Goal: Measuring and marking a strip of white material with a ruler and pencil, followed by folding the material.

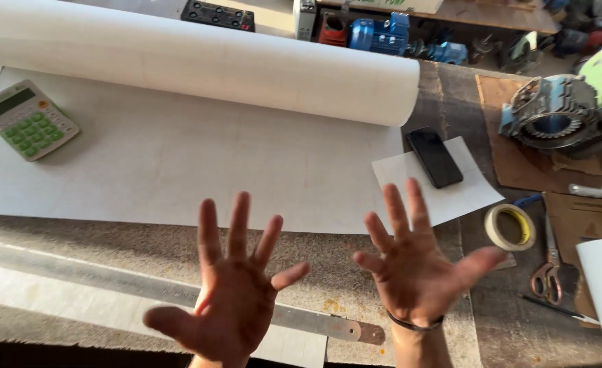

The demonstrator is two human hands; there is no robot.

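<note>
Item: my left hand (pixel 229 303) and right hand (pixel 417 272), both fingers splayed, palms out, holding nothing, above the long steel ruler (pixel 178 300); unrolled white paper sheet (pixel 178 157) lies flat beyond, uncut and unmarked; scissors (pixel 550 272) untouched.

Long flat metal ruler (pixel 178 293) lengthwise on the felt-covered bench, beneath both spread hands.

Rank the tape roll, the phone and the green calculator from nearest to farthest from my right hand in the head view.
From the right hand:
1. Tape roll, just right of the thumb.
2. Phone, beyond the fingertips on a white sheet.
3. Green calculator, far left on the unrolled paper.
</note>
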